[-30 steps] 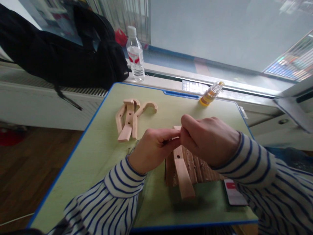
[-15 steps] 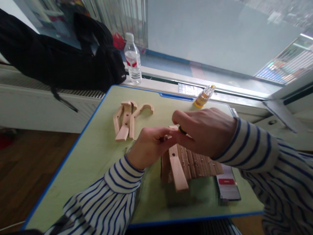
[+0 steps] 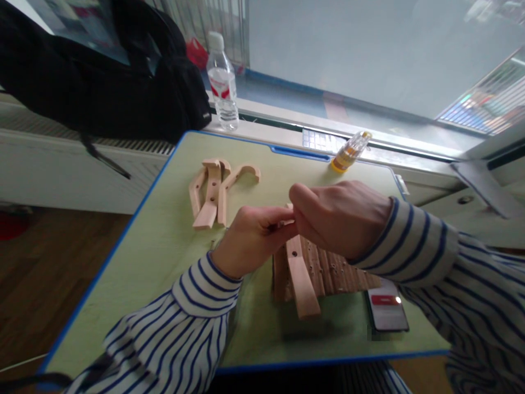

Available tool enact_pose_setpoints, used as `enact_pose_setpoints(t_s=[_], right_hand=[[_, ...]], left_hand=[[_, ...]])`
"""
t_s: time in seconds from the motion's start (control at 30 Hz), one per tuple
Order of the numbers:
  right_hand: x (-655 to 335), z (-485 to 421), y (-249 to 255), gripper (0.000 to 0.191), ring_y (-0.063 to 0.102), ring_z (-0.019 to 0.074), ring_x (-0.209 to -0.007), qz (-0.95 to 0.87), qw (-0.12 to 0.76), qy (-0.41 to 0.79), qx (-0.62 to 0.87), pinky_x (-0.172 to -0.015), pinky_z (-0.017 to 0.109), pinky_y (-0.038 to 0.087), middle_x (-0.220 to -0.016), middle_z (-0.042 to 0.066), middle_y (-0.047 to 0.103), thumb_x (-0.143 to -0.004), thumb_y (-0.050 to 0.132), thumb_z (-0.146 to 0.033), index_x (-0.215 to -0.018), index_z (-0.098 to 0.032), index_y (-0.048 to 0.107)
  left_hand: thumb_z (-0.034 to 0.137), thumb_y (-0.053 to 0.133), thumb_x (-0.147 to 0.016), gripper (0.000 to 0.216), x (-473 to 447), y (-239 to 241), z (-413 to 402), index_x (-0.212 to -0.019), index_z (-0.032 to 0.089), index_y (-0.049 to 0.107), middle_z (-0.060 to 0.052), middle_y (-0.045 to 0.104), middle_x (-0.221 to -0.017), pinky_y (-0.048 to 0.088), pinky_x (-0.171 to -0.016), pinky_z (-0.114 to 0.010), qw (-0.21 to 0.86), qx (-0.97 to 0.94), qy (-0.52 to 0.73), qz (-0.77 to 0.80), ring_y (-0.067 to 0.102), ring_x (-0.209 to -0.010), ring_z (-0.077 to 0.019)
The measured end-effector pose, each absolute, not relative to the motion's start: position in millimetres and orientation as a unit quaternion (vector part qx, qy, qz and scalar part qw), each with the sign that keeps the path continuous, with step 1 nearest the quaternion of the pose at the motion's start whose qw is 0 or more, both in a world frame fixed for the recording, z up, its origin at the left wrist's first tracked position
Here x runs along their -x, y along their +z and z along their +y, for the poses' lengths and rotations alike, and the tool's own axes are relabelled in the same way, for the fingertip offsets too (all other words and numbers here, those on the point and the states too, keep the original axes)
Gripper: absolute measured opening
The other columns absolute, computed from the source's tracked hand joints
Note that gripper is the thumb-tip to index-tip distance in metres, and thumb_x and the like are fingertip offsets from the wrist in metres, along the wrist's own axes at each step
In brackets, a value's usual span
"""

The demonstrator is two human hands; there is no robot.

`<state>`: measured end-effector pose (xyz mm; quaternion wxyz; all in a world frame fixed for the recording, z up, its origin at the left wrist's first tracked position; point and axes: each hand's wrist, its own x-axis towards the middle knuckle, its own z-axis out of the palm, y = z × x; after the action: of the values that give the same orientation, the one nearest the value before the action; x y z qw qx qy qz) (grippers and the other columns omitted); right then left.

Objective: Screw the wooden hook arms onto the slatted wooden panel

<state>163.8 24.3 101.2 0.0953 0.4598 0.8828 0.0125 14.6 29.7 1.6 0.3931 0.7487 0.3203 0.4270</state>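
Over a block of brown corrugated cardboard (image 3: pixel 328 271) dotted with small holes, my two hands meet. A pale wooden hook (image 3: pixel 301 279) with a dark screw hole rests against the block, its upper end behind my fingers. My left hand (image 3: pixel 250 235) is closed in a pinch at that upper end; what it pinches is hidden. My right hand (image 3: pixel 338 216) is closed beside the left fingertips. Half a second ago a black-and-yellow piece showed in its grip; now the fingers cover it. Several similar wooden hooks (image 3: pixel 212 191) lie together on the table, left of my hands.
The pale green table (image 3: pixel 135 284) has a blue edge. A clear bottle with yellow contents (image 3: pixel 350 153) stands tilted in view at the back, and a phone (image 3: pixel 388 314) lies at right. Beyond the table are a water bottle (image 3: pixel 222 87) and a black bag (image 3: pixel 135 104).
The view has shifted slightly. My right hand has turned so that the black-and-yellow piece is covered. My left hand keeps its pinch, and the hook and block stay put beneath.
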Motion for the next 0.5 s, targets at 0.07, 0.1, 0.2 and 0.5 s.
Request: enact_pose_setpoints(t_s=[0.07,0.1,0.2,0.5], right_hand=[[-164,23,99,0.027,0.029,0.0088,-0.042,0.881,0.085,0.023,-0.465,-0.047,0.027,0.015,-0.059,0.002,0.055,-0.087,0.030,-0.029,-0.095,-0.015,0.052],[-164,23,98,0.027,0.027,0.0088,-0.041,0.881,0.078,0.030,-0.466,-0.046,0.027,0.015,-0.057,0.002,0.054,-0.087,0.030,-0.030,-0.094,-0.015,0.051],[-164,19,96,0.024,0.023,0.0091,-0.040,0.875,0.065,0.043,-0.477,-0.044,0.027,0.014,-0.053,0.000,0.051,-0.085,0.031,-0.029,-0.091,-0.017,0.051],[-155,13,100,0.023,0.031,0.0095,-0.039,0.852,0.085,0.030,-0.516,-0.045,0.027,0.015,-0.054,0.002,0.055,-0.087,0.030,-0.028,-0.092,-0.017,0.050]], left_hand=[[0.016,0.059,-0.082,0.011,-14,2,31,-0.078,0.015,0.069,0.005,0.055,-0.057,0.034,-0.045,-0.014,0.400,-0.749,0.428,0.309,0.043,-0.051,-0.0052],[0.016,0.059,-0.082,0.011,-14,2,31,-0.076,0.014,0.068,0.005,0.056,-0.058,0.034,-0.046,-0.014,0.403,-0.749,0.428,0.306,0.044,-0.051,-0.0053],[0.018,0.058,-0.083,0.016,-13,1,32,-0.070,0.014,0.065,0.004,0.057,-0.059,0.036,-0.047,-0.014,0.412,-0.751,0.418,0.301,0.046,-0.054,-0.0058],[0.024,0.063,-0.079,0.010,-13,3,24,-0.080,0.014,0.067,0.006,0.048,-0.054,0.030,-0.042,-0.016,0.339,-0.768,0.417,0.348,0.038,-0.047,-0.0053]])
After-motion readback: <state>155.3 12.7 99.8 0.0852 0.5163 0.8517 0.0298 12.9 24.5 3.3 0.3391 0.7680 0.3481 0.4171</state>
